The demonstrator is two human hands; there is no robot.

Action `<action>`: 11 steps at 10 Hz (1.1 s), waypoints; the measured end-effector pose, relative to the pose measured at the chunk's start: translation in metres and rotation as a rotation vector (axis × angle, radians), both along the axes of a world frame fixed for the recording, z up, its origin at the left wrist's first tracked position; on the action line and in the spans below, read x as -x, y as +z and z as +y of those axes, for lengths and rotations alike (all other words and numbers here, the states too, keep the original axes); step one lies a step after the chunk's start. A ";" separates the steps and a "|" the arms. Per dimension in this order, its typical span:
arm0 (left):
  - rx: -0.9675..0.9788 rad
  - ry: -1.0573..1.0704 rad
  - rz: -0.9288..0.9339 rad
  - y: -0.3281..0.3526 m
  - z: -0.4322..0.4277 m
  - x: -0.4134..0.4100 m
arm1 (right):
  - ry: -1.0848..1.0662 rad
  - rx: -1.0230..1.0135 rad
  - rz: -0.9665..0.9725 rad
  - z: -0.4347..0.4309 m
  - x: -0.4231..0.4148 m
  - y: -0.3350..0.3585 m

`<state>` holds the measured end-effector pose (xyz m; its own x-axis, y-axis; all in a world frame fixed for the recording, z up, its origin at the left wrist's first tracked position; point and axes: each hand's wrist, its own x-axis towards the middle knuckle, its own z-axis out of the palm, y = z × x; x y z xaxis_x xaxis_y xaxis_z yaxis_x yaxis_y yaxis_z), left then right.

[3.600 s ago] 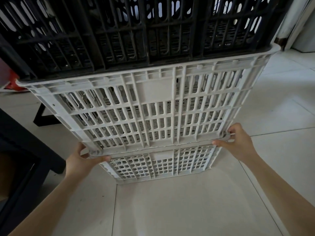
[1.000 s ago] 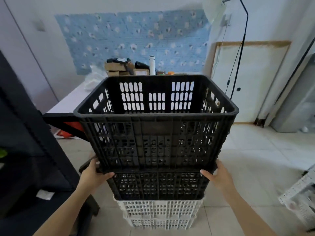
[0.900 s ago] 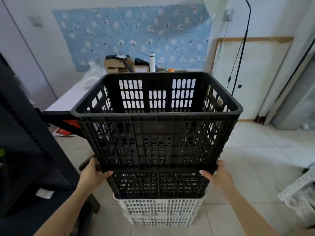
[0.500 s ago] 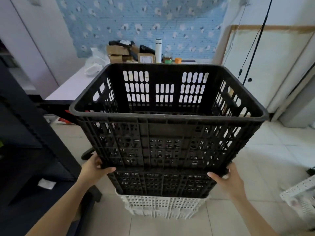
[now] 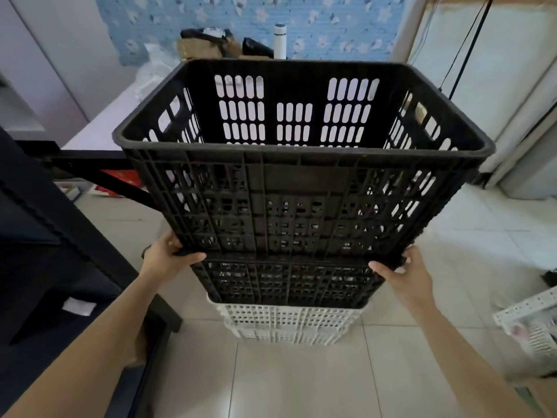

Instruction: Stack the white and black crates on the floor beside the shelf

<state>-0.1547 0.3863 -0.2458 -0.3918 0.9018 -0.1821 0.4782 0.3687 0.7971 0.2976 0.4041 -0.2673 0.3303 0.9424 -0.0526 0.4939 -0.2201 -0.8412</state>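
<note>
Half a second on, the top black crate [image 5: 301, 188] fills more of the view and its far rim now hides most of the cardboard boxes [image 5: 199, 46] behind it, where the earlier picture showed them clear above the rim. Both hands sit at the same bottom corners as before. The left hand [image 5: 167, 260] is closed on the crate's lower left corner, thumb lying along the bottom edge and the other fingers hidden behind the wall. The right hand [image 5: 402, 274] grips the lower right corner the same way, thumb on the near edge.

That crate stands upright, mouth up, on a second black crate [image 5: 286, 285], of which only a lower band of the wall shows. Under it are the white crates [image 5: 286, 327], the lowest on the pale tiled floor [image 5: 301, 381]. Whether the top crate is fully seated or held slightly off the one below cannot be told.

Dark shelving [image 5: 54, 251] stands just to the left of the stack. A white bottle [image 5: 279, 40] shows above the far rim, in front of blue patterned wallpaper [image 5: 316, 22]. At the right edge part of another white slatted piece [image 5: 530, 324] lies on the floor, well apart from the stack.
</note>
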 end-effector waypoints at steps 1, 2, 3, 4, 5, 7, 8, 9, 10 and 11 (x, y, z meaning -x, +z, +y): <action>-0.046 0.006 -0.010 -0.002 0.018 0.003 | 0.006 0.005 -0.012 0.018 0.004 -0.001; -0.041 0.022 -0.016 -0.006 0.034 0.005 | 0.006 0.001 -0.029 0.036 0.008 -0.002; -0.022 0.053 -0.031 -0.008 0.048 0.006 | 0.000 0.010 -0.034 0.052 0.011 -0.004; -0.045 0.054 -0.039 -0.006 0.057 0.004 | -0.008 0.029 -0.053 0.066 0.013 -0.006; -0.067 0.021 -0.014 -0.005 0.063 0.005 | -0.015 0.034 -0.032 0.075 0.009 -0.009; -0.100 0.013 -0.055 -0.009 0.061 0.005 | -0.032 0.048 -0.008 0.076 0.006 -0.008; -0.111 0.041 -0.081 -0.012 0.057 0.002 | -0.018 0.029 -0.046 0.072 0.009 -0.005; -0.100 0.067 -0.023 -0.011 0.047 -0.008 | 0.025 0.064 -0.119 0.066 0.009 0.003; -0.067 0.038 -0.024 -0.007 0.039 -0.012 | 0.098 0.260 -0.186 0.060 0.005 0.022; 0.069 -0.031 0.016 0.009 0.027 -0.011 | 0.216 0.449 -0.346 0.042 -0.003 0.048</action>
